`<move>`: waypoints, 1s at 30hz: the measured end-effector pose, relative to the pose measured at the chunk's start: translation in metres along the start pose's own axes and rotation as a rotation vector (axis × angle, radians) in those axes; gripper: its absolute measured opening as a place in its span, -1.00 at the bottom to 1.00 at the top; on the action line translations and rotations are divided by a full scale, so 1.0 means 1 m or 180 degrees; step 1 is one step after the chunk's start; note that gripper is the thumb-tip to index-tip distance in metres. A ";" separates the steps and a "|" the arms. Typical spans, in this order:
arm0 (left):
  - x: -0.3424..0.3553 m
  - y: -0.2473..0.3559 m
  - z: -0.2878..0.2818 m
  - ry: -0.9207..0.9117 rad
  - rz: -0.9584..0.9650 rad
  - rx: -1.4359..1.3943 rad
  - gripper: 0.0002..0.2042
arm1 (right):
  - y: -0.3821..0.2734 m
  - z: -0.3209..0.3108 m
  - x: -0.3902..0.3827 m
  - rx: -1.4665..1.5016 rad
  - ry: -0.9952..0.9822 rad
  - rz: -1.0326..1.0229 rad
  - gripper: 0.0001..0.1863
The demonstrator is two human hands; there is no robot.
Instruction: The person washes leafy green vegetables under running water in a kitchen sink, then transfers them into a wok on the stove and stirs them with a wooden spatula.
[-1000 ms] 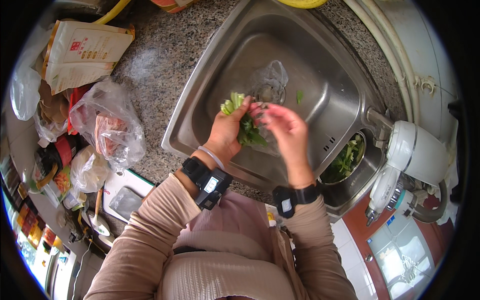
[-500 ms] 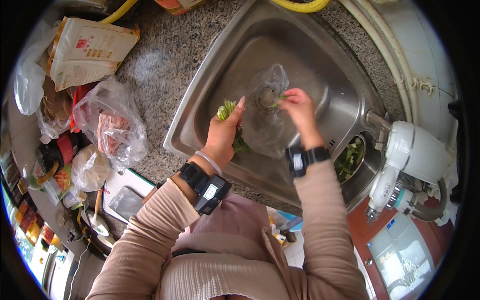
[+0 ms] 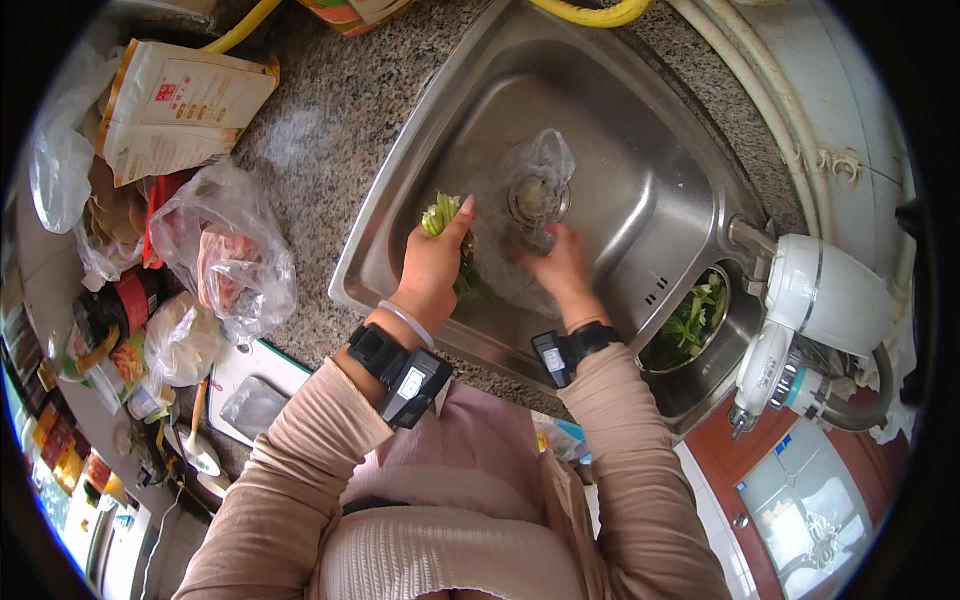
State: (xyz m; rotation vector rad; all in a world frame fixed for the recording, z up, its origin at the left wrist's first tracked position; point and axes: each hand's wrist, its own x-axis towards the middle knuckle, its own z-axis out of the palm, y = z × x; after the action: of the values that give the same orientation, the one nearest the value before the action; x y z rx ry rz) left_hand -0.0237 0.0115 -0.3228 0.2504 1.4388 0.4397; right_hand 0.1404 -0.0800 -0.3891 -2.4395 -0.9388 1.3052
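A bunch of green leafy vegetable [image 3: 440, 212], its pale cut stems facing up, is gripped in my left hand [image 3: 430, 268] over the left side of the steel sink [image 3: 640, 110]. Leaves hang below that hand. A clear plastic bag [image 3: 548, 152] lies on the sink bottom, around and over the drain strainer [image 3: 550, 203]. My right hand [image 3: 565, 270] is low over the bag near the drain, to the right of the bunch. Its fingers are blurred, and whether they hold anything is unclear.
More greens [image 3: 685, 335] fill a bowl in the small side basin at right. Beside it a white faucet [image 3: 830, 290] juts over the rim. On the left counter are a bag of meat [image 3: 225, 265], a paper-like pouch [image 3: 185, 105] and a white cutting board [image 3: 270, 370].
My right hand has moved from beside the drain, where it pinched a green piece, down and left toward the bunch. My left hand has shifted slightly left, still holding the greens.
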 end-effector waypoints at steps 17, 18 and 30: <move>-0.028 0.037 0.002 -0.0168 0.0378 -0.0218 -0.79 | -0.025 -0.003 -0.048 0.2486 -0.1761 -0.0301 -0.73; -0.031 0.037 0.004 -0.0222 0.0392 -0.0227 -0.80 | -0.019 -0.012 -0.045 0.3131 -0.2066 0.0027 -0.69; -0.036 0.035 0.012 -0.0180 0.0408 -0.0208 -0.79 | 0.021 0.018 -0.035 0.0065 -0.1398 -0.1893 -0.29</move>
State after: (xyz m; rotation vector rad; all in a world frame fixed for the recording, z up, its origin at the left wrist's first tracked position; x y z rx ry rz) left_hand -0.0190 0.0279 -0.2740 0.3013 1.3553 0.5788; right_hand 0.1205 -0.1200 -0.3860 -1.6601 -1.5850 1.5997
